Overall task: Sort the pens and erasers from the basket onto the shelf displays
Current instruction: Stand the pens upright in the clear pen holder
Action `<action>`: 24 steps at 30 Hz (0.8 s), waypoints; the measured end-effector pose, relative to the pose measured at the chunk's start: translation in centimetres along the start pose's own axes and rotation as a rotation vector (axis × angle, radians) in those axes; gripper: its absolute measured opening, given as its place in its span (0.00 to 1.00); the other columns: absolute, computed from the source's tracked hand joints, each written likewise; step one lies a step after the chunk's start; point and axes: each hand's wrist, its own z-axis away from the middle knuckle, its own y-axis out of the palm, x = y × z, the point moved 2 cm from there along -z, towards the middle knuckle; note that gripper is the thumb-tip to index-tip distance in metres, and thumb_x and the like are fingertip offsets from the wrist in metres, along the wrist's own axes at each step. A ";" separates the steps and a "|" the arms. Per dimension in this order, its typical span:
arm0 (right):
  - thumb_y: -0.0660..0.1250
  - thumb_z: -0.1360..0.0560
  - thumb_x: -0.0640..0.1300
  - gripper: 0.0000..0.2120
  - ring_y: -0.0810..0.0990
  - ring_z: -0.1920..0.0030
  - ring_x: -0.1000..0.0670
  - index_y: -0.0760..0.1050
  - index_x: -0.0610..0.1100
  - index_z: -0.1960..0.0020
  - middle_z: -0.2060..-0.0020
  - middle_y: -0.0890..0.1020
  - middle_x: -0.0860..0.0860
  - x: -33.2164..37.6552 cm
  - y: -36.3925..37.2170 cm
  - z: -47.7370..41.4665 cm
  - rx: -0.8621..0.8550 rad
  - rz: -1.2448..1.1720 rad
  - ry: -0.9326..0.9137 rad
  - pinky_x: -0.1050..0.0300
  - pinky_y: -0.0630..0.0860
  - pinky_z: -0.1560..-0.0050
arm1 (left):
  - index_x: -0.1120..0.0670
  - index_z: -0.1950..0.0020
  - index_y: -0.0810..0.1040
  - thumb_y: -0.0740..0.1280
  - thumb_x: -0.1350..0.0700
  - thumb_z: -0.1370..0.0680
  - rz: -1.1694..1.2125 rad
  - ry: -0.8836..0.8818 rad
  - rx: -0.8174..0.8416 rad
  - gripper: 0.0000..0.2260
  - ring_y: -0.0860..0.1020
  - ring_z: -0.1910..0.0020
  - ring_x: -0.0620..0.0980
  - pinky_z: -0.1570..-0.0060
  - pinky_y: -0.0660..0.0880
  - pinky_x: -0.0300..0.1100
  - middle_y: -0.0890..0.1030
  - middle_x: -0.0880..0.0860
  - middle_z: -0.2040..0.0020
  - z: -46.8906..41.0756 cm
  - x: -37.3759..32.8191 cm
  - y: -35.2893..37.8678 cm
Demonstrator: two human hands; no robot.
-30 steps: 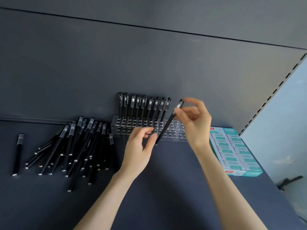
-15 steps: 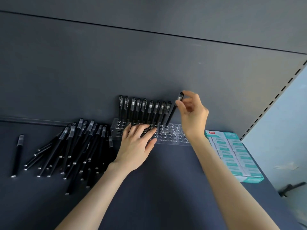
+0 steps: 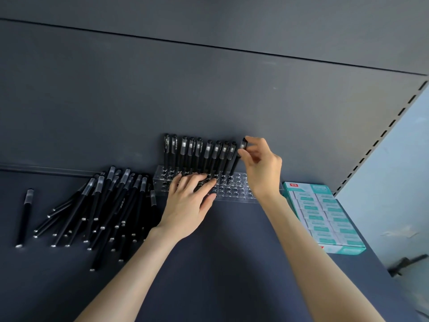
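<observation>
The cap end of one black pen (image 3: pixel 235 164) is pinched between thumb and fingertips of the right hand (image 3: pixel 261 167). The pen is held tilted, with its lower tip at a hole in the back row of the clear rack (image 3: pixel 232 194). Whether the tip is fully seated cannot be told. The left hand (image 3: pixel 186 202) is laid flat on the rack's front holes, fingers extended, with nothing held.

It is judged that the pen should be brought upright before being pressed down and released only once it is bottomed. The rack should be kept pinned by the flat hand so that it is not pushed along the shelf (image 3: pixel 232 263).

The rack is set against the shelf's back edge. A standing row of pens (image 3: pixel 199 154), black with frosted caps, is noted immediately left of the held pen. A loose pile of pens (image 3: pixel 111 205) lies towards the left, awaiting placement. A box of erasers (image 3: pixel 325 217) is seen at the right edge.
</observation>
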 end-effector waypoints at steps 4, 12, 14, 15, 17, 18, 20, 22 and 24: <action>0.68 0.25 0.39 0.10 0.80 0.61 0.46 0.76 0.42 0.44 0.61 0.83 0.49 0.2 -0.2 -0.3 0.054 0.044 -0.007 0.48 0.77 0.54 | 0.52 0.40 0.80 0.57 0.47 0.23 0.003 -0.010 0.028 0.18 0.72 0.44 0.51 0.37 0.68 0.57 0.79 0.52 0.44 0.0 -0.1 -0.2; 0.65 0.23 0.39 0.10 0.80 0.61 0.44 0.76 0.43 0.43 0.61 0.84 0.49 -0.3 -0.2 0.4 0.089 0.140 -0.004 0.48 0.76 0.54 | 0.52 0.41 0.81 0.57 0.46 0.23 0.001 -0.045 0.116 0.19 0.76 0.44 0.52 0.37 0.68 0.57 0.80 0.50 0.44 -0.1 -0.4 -1.0; 0.65 0.23 0.40 0.11 0.80 0.61 0.44 0.76 0.44 0.42 0.60 0.84 0.49 -0.1 -0.4 0.5 0.090 0.166 -0.017 0.48 0.76 0.54 | 0.51 0.41 0.81 0.56 0.46 0.23 0.015 -0.060 0.155 0.19 0.78 0.43 0.53 0.36 0.66 0.57 0.80 0.50 0.43 -0.1 -0.6 -1.3; 0.65 0.24 0.40 0.11 0.80 0.61 0.45 0.76 0.45 0.41 0.59 0.84 0.49 0.0 -0.6 0.6 0.088 0.167 -0.021 0.48 0.76 0.53 | 0.51 0.41 0.81 0.55 0.45 0.23 0.028 -0.070 0.170 0.20 0.78 0.42 0.53 0.35 0.64 0.57 0.81 0.50 0.42 -0.2 -0.6 -1.5; 0.66 0.24 0.41 0.13 0.81 0.61 0.47 0.75 0.45 0.40 0.56 0.83 0.50 0.5 -1.0 1.0 0.084 0.147 -0.011 0.50 0.76 0.53 | 0.52 0.41 0.80 0.55 0.45 0.23 0.067 -0.087 0.172 0.21 0.78 0.40 0.53 0.34 0.62 0.57 0.80 0.51 0.41 -0.2 -0.7 -2.1; 0.65 0.23 0.42 0.13 0.80 0.62 0.49 0.74 0.45 0.39 0.56 0.83 0.51 0.8 -1.2 1.4 0.082 0.127 0.002 0.50 0.76 0.53 | 0.53 0.42 0.81 0.55 0.46 0.23 0.089 -0.096 0.154 0.20 0.78 0.41 0.53 0.34 0.63 0.57 0.80 0.51 0.41 -0.1 -0.6 -2.5; 0.65 0.23 0.44 0.11 0.78 0.63 0.50 0.74 0.44 0.41 0.58 0.81 0.53 1.8 -1.6 2.4 0.069 0.073 0.019 0.51 0.76 0.53 | 0.55 0.44 0.81 0.56 0.47 0.23 0.132 -0.127 0.090 0.19 0.80 0.46 0.55 0.37 0.68 0.56 0.81 0.51 0.44 0.4 -0.4 -3.7; 0.64 0.23 0.44 0.09 0.78 0.62 0.51 0.75 0.43 0.44 0.59 0.80 0.53 3.0 -1.3 3.7 0.077 0.025 0.002 0.50 0.77 0.54 | 0.55 0.47 0.82 0.57 0.48 0.23 0.158 -0.166 0.016 0.17 0.80 0.52 0.55 0.44 0.73 0.53 0.81 0.50 0.50 1.3 0.2 -5.3; 0.64 0.23 0.43 0.08 0.78 0.61 0.50 0.76 0.43 0.45 0.58 0.81 0.52 4.2 -0.3 5.1 0.129 0.010 -0.026 0.49 0.77 0.55 | 0.56 0.50 0.81 0.58 0.49 0.23 0.152 -0.200 -0.035 0.15 0.80 0.55 0.54 0.50 0.75 0.51 0.81 0.50 0.54 2.4 1.2 -6.9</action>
